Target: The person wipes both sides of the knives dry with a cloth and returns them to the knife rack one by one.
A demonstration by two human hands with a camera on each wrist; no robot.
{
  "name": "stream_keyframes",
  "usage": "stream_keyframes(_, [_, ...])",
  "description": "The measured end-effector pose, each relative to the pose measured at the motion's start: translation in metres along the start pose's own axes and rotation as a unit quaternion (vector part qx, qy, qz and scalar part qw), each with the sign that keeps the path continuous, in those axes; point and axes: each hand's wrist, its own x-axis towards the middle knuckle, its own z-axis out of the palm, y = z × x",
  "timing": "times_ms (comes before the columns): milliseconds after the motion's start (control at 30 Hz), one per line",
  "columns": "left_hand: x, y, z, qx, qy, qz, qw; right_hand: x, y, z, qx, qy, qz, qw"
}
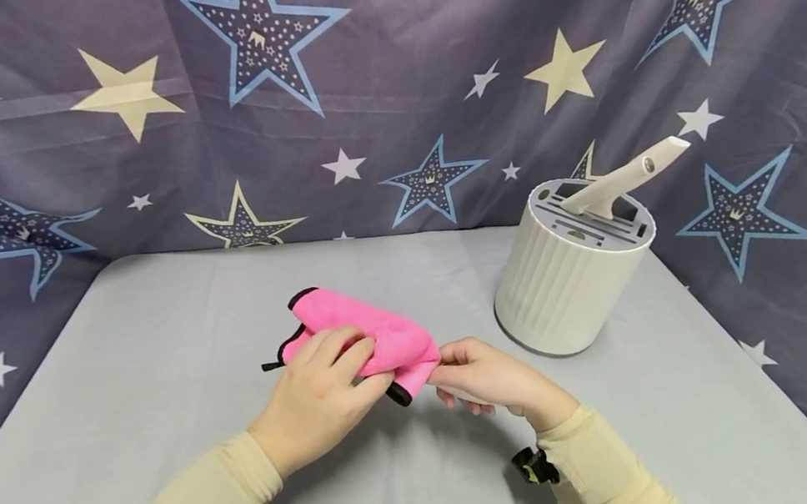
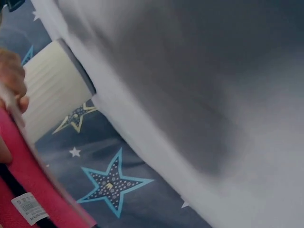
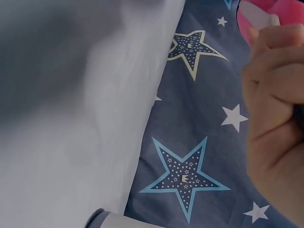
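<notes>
The pink cloth is in the hands above the grey-covered counter, left of the ribbed white holder. It looks soft and of bright colour, folded and wrinkled, with a black border and a small black loop at its left end. A white label with printed bars lies on the black band. The fingers of the left hand are bent and grip the cloth. The right hand, at the other end, has its fingers curled around a slim pale object, which looks like a blade, against the cloth.
</notes>
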Motion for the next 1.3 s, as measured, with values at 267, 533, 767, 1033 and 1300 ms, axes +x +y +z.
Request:
stream_keyframes(267, [-0.006, 0.001, 0.004, -0.005, 0.001, -0.008, 1.0, -0.003, -0.003, 0.003, 0.021, 0.016, -0.014, 1.0])
stream_keyframes(533, [-0.011, -0.003, 0.005, -0.01, -0.015, -0.012, 0.9998, -0.003, -0.001, 0.005, 0.03, 0.018, -0.017, 0.999])
stream_keyframes(767, [-0.016, -0.009, 0.007, 0.005, -0.015, -0.016, 0.9998, -0.003, 0.002, 0.003, 0.035, 0.02, -0.004, 0.999])
stream_keyframes(1033, [-0.019, -0.014, 0.008, 0.013, -0.031, -0.02, 0.9992, -0.005, 0.005, 0.0, 0.047, 0.02, -0.003, 0.999])
stream_keyframes(1300, [-0.028, -0.021, 0.005, 0.029, -0.076, -0.045, 0.9957, -0.005, 0.008, -0.003, 0.045, 0.018, 0.001, 0.999])
